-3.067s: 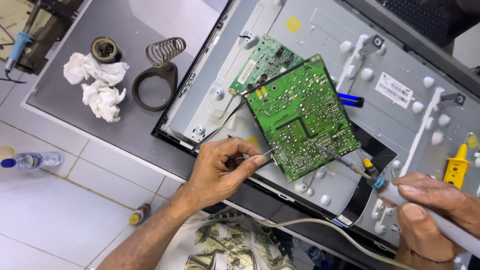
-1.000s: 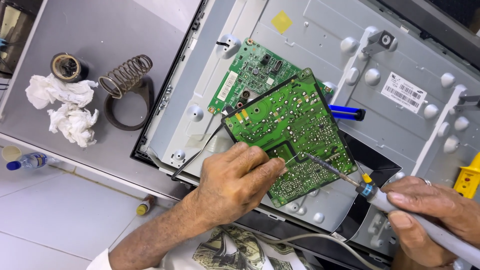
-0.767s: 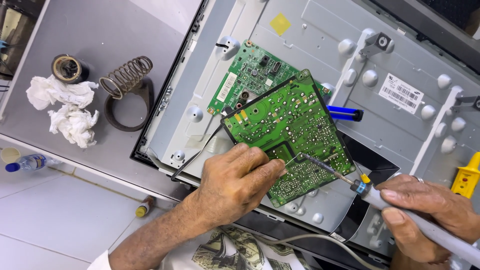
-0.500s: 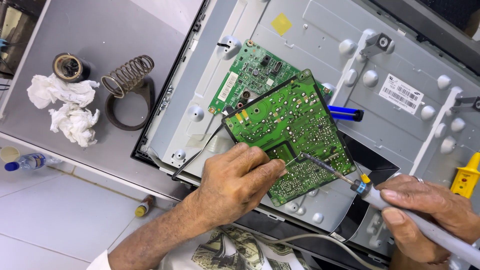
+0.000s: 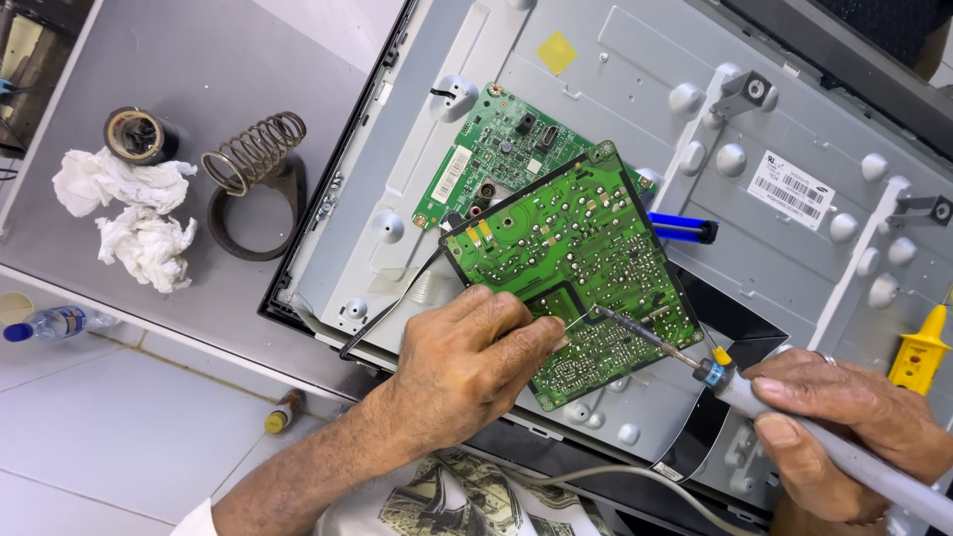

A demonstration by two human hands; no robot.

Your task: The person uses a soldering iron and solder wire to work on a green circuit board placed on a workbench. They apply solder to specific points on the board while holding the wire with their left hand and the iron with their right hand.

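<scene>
Left hand (image 5: 467,362) rests on the lower corner of the green circuit board (image 5: 571,263), fingers curled as if pinching something thin I cannot make out. My right hand (image 5: 844,432) is clenched around a soldering iron (image 5: 715,372), its tip touching the board's solder side. That board lies tilted on the monitor's grey metal back panel (image 5: 615,89), overlapping a smaller green board (image 5: 496,164). I judge it light, stiff and fragile, best held by its edges. Open counter (image 5: 179,60) lies left, past the coil stand (image 5: 253,174) and crumpled tissues (image 5: 134,223).
</scene>
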